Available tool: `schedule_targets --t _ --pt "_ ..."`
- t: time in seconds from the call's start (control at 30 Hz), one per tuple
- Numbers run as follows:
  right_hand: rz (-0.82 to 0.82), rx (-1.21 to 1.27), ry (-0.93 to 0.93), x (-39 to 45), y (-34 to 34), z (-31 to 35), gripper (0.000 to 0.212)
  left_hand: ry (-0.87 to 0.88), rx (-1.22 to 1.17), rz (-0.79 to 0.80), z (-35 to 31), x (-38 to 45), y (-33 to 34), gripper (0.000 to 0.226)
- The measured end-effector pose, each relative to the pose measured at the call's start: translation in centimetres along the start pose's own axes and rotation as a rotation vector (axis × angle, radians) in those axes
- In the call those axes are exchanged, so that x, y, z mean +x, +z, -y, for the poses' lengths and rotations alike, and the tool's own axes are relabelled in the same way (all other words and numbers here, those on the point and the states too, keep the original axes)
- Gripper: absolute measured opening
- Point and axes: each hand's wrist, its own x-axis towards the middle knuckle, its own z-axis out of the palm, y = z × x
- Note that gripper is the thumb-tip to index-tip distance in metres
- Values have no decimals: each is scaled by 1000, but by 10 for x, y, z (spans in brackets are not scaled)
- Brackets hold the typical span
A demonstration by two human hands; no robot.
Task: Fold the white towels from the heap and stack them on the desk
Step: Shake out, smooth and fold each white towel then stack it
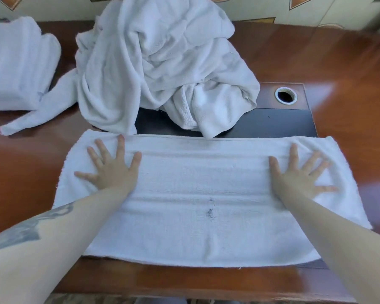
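Step in hand: smoothing a towel [198, 194] that lies spread flat on the desk [349, 84], long side running left to right; it looks folded once already, though the layers cannot be told for sure
Left hand [110, 170]: palm down near the towel's left end, fingers straight and splayed, pressing the cloth, gripping nothing
Right hand [298, 174]: palm down near the right end, fingers spread flat in the same way, grasping nothing
Towel's place: at the near edge of the desk, its far hem just beside the foot of the heap [158, 69]
Heap: a tall crumpled mound of white towels behind the flat one, well stocked, so much of the task looks left to do
Stack [15, 66]: folded towels at the far left of the desk, apart from the flat towel
Mark: a small dark fleck near the towel's middle [210, 212]
Next move calls for: pinching one short end and carrying it across to the other, corners matched, then pressing the crease and lifting the bundle to the stack
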Motion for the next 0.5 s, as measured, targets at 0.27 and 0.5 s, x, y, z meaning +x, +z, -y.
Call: schedule_targets --t 0.27,0.5 --pt "37 101 -9 3 -16 14 78 53 -34 8 -12 12 -14 68" --pt "-61 202 -176 -102 18 -11 66 743 -77 -84 -57 -139 23 67"
